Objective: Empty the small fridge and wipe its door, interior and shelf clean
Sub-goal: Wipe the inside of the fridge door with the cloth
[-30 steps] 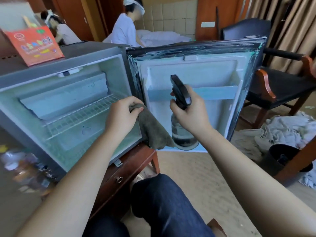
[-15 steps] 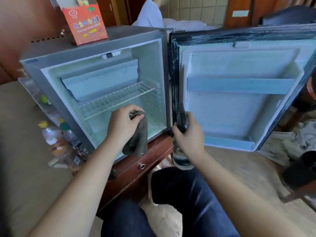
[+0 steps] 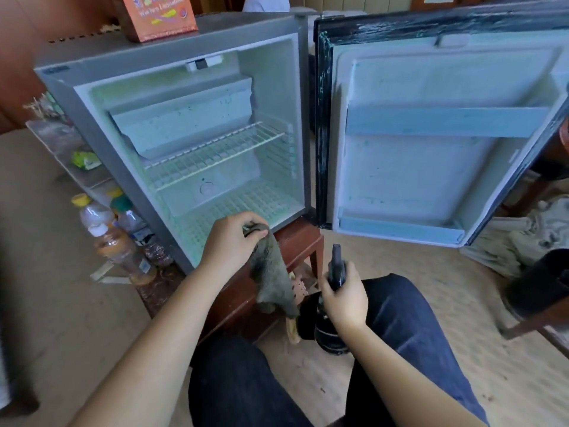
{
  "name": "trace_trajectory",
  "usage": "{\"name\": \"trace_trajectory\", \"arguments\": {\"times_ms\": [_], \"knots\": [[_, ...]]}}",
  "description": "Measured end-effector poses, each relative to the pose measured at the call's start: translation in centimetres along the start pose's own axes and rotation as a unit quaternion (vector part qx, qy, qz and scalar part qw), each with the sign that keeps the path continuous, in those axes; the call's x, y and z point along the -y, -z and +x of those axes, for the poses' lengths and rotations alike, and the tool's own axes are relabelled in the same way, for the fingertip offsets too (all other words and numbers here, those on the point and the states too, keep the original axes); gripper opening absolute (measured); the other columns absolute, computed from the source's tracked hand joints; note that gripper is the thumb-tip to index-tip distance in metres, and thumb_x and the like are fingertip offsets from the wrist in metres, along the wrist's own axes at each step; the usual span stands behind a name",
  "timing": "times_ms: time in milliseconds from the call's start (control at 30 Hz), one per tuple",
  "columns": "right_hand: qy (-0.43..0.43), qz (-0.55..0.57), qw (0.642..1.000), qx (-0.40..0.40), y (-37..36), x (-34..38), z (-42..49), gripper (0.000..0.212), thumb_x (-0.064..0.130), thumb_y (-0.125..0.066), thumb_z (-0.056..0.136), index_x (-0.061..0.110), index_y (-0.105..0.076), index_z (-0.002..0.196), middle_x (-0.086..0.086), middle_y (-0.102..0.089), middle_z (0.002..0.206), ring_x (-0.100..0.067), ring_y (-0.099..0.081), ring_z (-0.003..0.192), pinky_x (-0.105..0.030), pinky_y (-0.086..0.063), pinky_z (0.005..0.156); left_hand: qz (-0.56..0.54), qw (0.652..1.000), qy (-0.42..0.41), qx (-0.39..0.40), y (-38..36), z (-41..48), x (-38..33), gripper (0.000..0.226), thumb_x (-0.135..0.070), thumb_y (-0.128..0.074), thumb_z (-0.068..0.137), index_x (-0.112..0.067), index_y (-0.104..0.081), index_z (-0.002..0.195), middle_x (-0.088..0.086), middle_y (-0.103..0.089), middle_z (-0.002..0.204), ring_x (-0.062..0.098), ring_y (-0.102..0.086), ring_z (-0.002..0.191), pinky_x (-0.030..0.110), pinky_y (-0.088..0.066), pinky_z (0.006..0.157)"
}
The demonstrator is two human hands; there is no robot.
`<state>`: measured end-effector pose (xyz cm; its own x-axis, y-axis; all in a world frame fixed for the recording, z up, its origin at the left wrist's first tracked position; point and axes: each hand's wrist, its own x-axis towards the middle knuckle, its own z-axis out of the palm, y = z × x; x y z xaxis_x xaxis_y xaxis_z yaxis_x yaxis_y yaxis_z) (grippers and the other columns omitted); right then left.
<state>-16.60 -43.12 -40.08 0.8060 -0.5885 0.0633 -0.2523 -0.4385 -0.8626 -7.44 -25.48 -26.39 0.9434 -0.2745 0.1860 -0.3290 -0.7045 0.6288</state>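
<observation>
From here I see the small fridge point(image 3: 77, 97) standing open on a dark wooden stand point(image 3: 303, 241), filling the upper middle of my view. Its pale interior shows a wire shelf point(image 3: 215, 152) running under a freezer box point(image 3: 184, 124), with greenish specks on the walls. The door point(image 3: 431, 180) is swung fully out to the right, inner face toward me, with one rail point(image 3: 446, 121) across it. Its far right edge runs out of frame.

My left hand point(image 3: 231, 245) is at the fridge's lower front lip, fingers curled tight around the top of a grey cloth point(image 3: 274, 282), which hangs down in front of the stand. Whether the knuckles touch the fridge floor I cannot tell. My right hand point(image 3: 345, 298) is lower, between my knees point(image 3: 246, 380), wrapped around the neck of a spray bottle point(image 3: 337, 266). Its black head pokes up above the fingers, and its body is partly hidden behind the wrist and hard to read against the dark shadow there.

To the left of the fridge, several drink bottles point(image 3: 120, 251) stand on the floor (labels too blurred to make out). An orange box point(image 3: 157, 16) sits on the fridge top, cut off by the upper edge. At the far right there is crumpled linen point(image 3: 523, 235) and a dark bin point(image 3: 542, 285), both clipped by the frame
</observation>
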Motion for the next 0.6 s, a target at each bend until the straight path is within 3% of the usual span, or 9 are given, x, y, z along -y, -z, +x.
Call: {"name": "trace_trajectory", "arguments": {"times_ms": [200,367,600], "knots": [[-0.020,0.056,0.995,-0.082,5.1,0.1,1.9,0.017,0.024,-0.062,0.083,0.023,-0.051,0.095,0.003,-0.061,0.078,-0.019,-0.058,0.071,-0.033,-0.045,0.066,-0.020,1.000,-0.010,0.001,-1.7,0.8,-1.3,0.011,-0.015,-0.071,0.086,-0.026,-0.072,0.088,-0.006,-0.072,0.094,0.014,-0.065,0.095,0.033,-0.051,0.089],[0.002,0.033,0.993,-0.117,9.8,0.4,3.7,0.015,0.020,-0.062,0.080,0.021,-0.052,0.091,0.003,-0.060,0.076,-0.023,-0.057,0.074,-0.036,-0.048,0.068,-0.035,0.999,-0.024,0.010,-4.1,1.7,-4.0,0.012,-0.015,-0.072,0.085,-0.025,-0.073,0.090,-0.004,-0.072,0.094,0.015,-0.065,0.094,0.033,-0.051,0.089],[0.053,0.041,0.988,-0.138,15.6,0.4,4.0,0.031,0.015,-0.064,0.082,0.020,-0.058,0.112,0.008,-0.064,0.086,-0.018,-0.060,0.081,-0.029,-0.042,0.068,-0.088,0.993,-0.079,0.002,-6.2,2.9,-9.2,0.010,-0.013,-0.070,0.087,-0.021,-0.074,0.092,-0.013,-0.066,0.083,0.010,-0.065,0.089,0.018,-0.043,0.077]]}}
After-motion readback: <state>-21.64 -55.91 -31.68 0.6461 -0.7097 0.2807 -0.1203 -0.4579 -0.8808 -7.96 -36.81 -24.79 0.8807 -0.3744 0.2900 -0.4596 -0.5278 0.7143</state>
